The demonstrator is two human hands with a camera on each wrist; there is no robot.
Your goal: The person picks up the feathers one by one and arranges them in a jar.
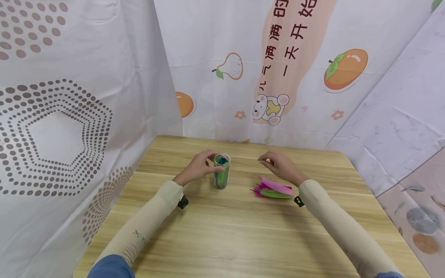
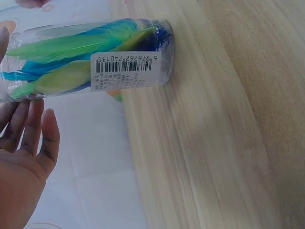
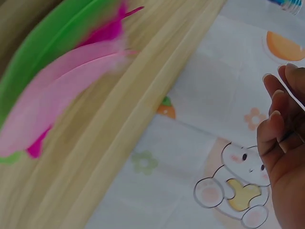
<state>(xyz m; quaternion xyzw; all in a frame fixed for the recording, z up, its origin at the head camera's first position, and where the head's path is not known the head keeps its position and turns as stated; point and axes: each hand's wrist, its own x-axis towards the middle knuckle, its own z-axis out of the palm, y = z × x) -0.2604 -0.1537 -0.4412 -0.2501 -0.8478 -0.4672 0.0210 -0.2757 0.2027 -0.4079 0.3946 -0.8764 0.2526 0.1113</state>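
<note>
My left hand (image 1: 199, 168) holds a clear plastic jar (image 1: 221, 179) near its top, with the thumb on the near side and fingers behind. The jar stands upright on the table. Green, blue and yellowish feathers (image 2: 71, 50) fill it, and a white barcode label (image 2: 126, 70) shows in the left wrist view. To the right of the jar, my right hand (image 1: 281, 166) is above the table with loosely bent fingers and nothing in them. Just below that hand lie a pink feather (image 1: 276, 186), a green feather (image 1: 276, 194) and magenta ones, overlapping in a small pile.
The wooden table (image 1: 222, 239) reaches back to a white printed curtain (image 1: 208, 104). A dotted curtain (image 1: 55, 135) borders the left side, and a marbled one (image 1: 403, 116) the right.
</note>
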